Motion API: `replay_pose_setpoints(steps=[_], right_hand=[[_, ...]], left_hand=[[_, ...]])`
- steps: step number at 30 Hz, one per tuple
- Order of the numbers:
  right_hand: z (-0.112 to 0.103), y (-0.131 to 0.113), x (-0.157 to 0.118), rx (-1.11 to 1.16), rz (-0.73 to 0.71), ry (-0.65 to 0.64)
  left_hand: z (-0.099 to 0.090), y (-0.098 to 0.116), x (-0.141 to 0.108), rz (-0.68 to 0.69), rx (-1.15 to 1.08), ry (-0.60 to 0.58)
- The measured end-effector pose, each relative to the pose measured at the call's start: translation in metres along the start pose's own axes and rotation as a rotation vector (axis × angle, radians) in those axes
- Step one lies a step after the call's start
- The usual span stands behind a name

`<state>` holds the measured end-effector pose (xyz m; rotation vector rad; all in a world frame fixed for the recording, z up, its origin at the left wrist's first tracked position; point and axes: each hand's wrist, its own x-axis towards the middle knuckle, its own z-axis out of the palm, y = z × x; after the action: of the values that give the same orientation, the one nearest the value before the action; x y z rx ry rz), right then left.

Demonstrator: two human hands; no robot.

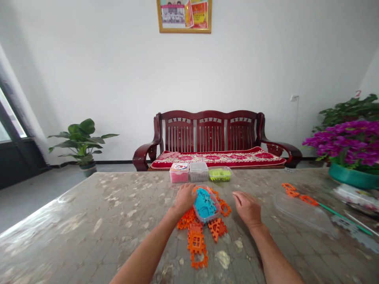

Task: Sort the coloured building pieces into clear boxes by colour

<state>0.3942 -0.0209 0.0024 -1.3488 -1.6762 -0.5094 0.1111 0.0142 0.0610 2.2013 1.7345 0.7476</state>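
A clear plastic container (218, 211) filled with blue plastic pieces (204, 203) rests among orange interlocking pieces (196, 241) on the table. At its left side, my left hand (185, 197) is closed on the rim, its fingertips partly hidden. To the right of the container and apart from it, my right hand (248, 209) is held with fingers curled together; whatever they may hold is hidden. Orange triangular pieces (215, 228) lie just in front of the container, and an orange ring-shaped piece (225, 208) is on its right.
Behind stand a pink-filled box (179, 175), a grey-filled box (199, 173) and a container with yellow-green pieces (220, 174). On the right are a clear lid (304, 213), linked orange pieces (308, 200), a green stick (345, 219) and a flower pot (352, 175). A wooden bench (210, 114) is beyond.
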Motion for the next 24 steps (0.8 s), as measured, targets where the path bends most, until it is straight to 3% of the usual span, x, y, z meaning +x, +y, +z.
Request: replay_pose_setpoints(steps=[6, 12, 19, 24], right_hand=[[-0.004, -0.03, 0.001, 0.063, 0.033, -0.091], [-0.005, -0.061, 0.001, 0.269, 0.157, -0.26], [0.014, -0.06, 0.009, 0.782, 0.605, -0.317], [0.013, -0.074, 0.014, 1.198, 0.604, -0.539]], left_hand=[[0.011, -0.002, 0.023, -0.031, 0.013, -0.079], [0.007, -0.015, 0.025, -0.124, -0.063, -0.106], [0.01, -0.027, 0.008, -0.197, -0.243, 0.095], [0.019, -0.029, 0.003, -0.213, -0.347, 0.186]])
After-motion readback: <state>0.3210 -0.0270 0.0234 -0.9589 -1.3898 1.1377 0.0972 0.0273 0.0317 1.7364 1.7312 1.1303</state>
